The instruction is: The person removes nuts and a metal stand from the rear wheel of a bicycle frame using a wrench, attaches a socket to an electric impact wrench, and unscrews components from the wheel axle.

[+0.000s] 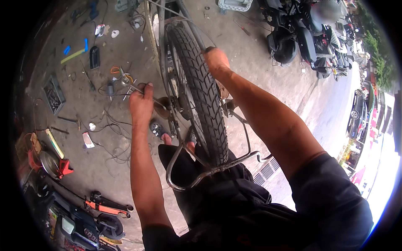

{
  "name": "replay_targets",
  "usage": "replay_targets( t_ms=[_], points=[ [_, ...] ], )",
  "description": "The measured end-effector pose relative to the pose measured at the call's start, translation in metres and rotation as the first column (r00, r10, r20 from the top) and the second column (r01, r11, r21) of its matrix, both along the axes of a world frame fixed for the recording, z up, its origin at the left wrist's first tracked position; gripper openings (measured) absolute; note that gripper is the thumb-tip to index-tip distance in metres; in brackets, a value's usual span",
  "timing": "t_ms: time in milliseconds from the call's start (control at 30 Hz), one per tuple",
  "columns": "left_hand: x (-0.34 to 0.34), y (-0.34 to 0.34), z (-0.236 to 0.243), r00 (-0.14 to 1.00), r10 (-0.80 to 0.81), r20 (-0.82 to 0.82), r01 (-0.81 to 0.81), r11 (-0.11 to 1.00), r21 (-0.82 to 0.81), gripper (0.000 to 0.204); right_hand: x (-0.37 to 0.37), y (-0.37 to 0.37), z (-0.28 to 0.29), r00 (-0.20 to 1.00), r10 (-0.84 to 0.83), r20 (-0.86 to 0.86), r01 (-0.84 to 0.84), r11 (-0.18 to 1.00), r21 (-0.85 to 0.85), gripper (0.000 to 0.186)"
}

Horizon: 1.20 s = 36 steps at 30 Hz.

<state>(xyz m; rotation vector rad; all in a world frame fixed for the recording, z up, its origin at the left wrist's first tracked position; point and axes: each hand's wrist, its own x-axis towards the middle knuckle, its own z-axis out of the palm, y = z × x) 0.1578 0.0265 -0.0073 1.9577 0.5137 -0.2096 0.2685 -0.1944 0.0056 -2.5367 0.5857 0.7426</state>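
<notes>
My left hand (141, 102) is closed on a silver wrench (153, 99), left of the bicycle's wheel; the tool's head points up and left, away from my body. My right hand (215, 62) is closed round a dark frame tube (194, 33) just right of the treaded tyre (197, 83). The wheel stands upright between my arms. A bent metal tube (176, 184) crosses near my lap, and my clogged foot (157, 129) shows beside the wheel.
Loose tools and cables lie at the left around a grey tray (54, 95). An orange floor jack (104, 205) and dark machinery (67, 221) are at lower left. Parked scooters (303, 42) stand at upper right. A street with a car (356, 113) is at far right.
</notes>
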Motion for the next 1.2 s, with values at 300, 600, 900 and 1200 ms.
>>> replay_targets(
  t_ms=[300, 600, 900, 1200],
  points=[
    [-0.091, -0.01, 0.038, 0.955, 0.08, 0.286, -0.054, 0.994, -0.098, 0.017, -0.008, 0.001, 0.026, 0.998, -0.058, -0.037, 0.058, 0.998, -0.01, 0.036],
    [-0.136, -0.014, -0.015, 0.89, -0.202, 0.409, 0.183, 0.979, 0.086, 0.017, -0.008, 0.003, 0.002, 0.998, -0.006, 0.065, 0.007, 1.0, -0.025, 0.035],
    [-0.138, -0.033, -0.005, 0.873, -0.195, 0.447, 0.178, 0.981, 0.081, 0.02, -0.005, 0.001, 0.008, 1.0, 0.01, 0.013, -0.01, 1.0, -0.014, 0.036],
    [-0.123, -0.029, -0.003, 0.955, 0.015, 0.295, 0.059, 0.969, -0.239, 0.019, -0.004, -0.004, 0.007, 0.998, 0.023, 0.053, -0.022, 1.0, -0.017, 0.036]
  ],
)
